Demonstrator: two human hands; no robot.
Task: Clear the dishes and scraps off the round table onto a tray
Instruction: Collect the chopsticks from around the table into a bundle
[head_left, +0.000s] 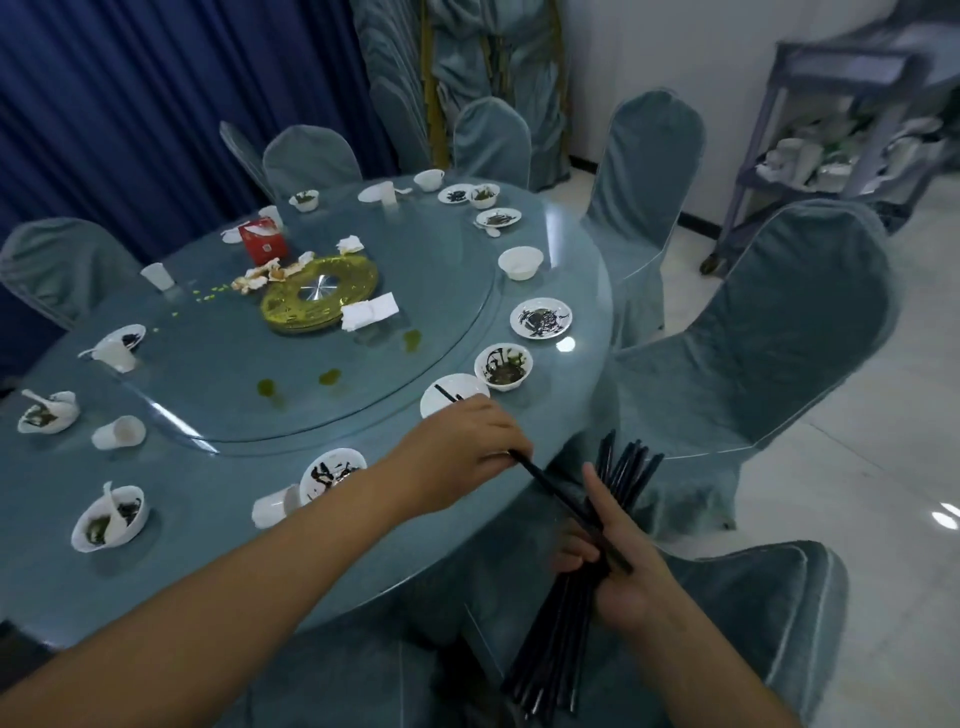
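Observation:
My right hand (621, 561) grips a bundle of black chopsticks (571, 623) just off the near edge of the round table (218, 525). My left hand (462, 447) pinches a pair of black chopsticks (550, 491) and holds its far end against the bundle. Beyond my left hand sit a white plate (447, 397) with one black chopstick on it, a dirty bowl (503, 366) and a smeared plate (540, 317). More soiled bowls, plates and cups ring the table edge. The glass turntable (234, 364) carries napkins, scraps and a gold stand (319, 293).
Chairs in blue-grey covers stand around the table, two close on my right (753, 364). A red tissue box (262, 241) stands on the turntable. A grey cart (841, 156) with white dishes stands at the far right by the wall. Blue curtains hang at the left.

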